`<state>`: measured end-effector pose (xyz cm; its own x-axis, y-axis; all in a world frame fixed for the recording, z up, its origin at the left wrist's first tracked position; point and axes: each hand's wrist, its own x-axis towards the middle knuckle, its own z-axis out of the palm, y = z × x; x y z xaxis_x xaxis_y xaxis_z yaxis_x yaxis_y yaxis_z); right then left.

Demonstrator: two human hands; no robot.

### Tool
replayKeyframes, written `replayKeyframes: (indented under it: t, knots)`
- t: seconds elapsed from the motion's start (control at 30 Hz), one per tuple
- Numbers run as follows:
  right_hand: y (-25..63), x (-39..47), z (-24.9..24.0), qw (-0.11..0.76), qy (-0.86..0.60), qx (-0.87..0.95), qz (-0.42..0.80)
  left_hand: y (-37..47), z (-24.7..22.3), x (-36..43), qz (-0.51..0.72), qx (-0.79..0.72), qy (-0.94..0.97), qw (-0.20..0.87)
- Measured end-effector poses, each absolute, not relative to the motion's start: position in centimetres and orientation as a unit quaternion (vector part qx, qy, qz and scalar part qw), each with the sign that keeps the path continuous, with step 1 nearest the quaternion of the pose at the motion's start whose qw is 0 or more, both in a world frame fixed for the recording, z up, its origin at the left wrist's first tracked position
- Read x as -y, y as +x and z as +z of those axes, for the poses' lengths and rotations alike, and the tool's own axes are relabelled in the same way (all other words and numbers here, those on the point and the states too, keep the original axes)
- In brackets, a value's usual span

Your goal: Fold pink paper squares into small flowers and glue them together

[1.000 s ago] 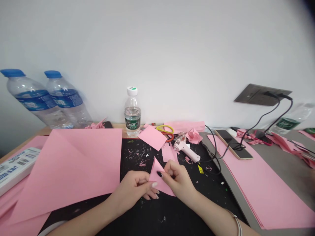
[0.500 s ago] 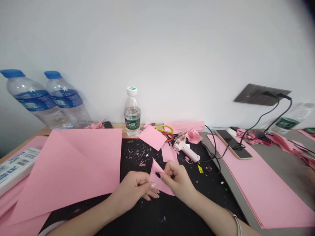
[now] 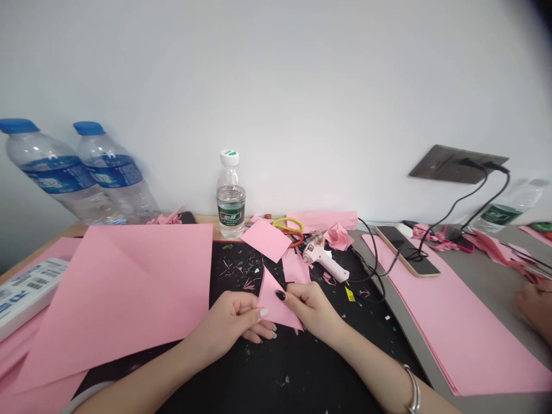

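Between my two hands is a small pink sheet of paper [image 3: 276, 305], folded into a triangle with one point upward. My left hand [image 3: 235, 322] pinches its left edge, thumb on top and fingers underneath. On the right side, my right hand [image 3: 313, 307] grips the paper with the dark-nailed thumb pressed on its face. The paper is held above the black mat [image 3: 276, 374]. Just beyond it lie a flat pink square [image 3: 266, 240], a pink folded paper piece [image 3: 338, 237] and a pale pink glue gun [image 3: 326, 264].
Large pink sheets [image 3: 142, 282] lie at left beside a white box [image 3: 32, 290]. A water bottle [image 3: 231, 198] stands by the wall; two larger bottles lean there. Yellow and red scissors handles [image 3: 288, 225], a phone [image 3: 407, 250] on a pink stack [image 3: 457, 328] and another person's hand [image 3: 535, 305] are visible.
My right thumb and hand have shifted slightly on the folded paper, which now shows a wider, flatter triangle. The other person's hand at the far right has come further into view.
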<state>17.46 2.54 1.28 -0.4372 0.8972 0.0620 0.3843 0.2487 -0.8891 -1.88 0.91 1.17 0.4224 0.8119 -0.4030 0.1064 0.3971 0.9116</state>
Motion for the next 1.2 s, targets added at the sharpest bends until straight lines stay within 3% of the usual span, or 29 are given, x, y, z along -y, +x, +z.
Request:
replayKeyframes:
  t: [0.13, 0.63, 0.9, 1.2]
  knots:
    - [17.6, -2.6, 1.2, 0.251, -0.432, 0.681, 0.535, -2.0, 1.3, -1.2, 0.281, -0.491, 0.466, 0.680]
    - [18.0, -3.1, 0.8, 0.267, -0.456, 0.688, 0.497, -2.7, 0.8, -1.7, 0.318, -0.492, 0.428, 0.688]
    - [18.0, -3.0, 1.1, 0.230, -0.382, 0.631, 0.635, -3.0, 0.9, -1.2, 0.200, -0.402, 0.525, 0.723]
    - [18.0, -2.7, 1.1, 0.198, -0.374, 0.653, 0.628, -2.8, 0.8, -0.9, 0.157, -0.390, 0.554, 0.718]
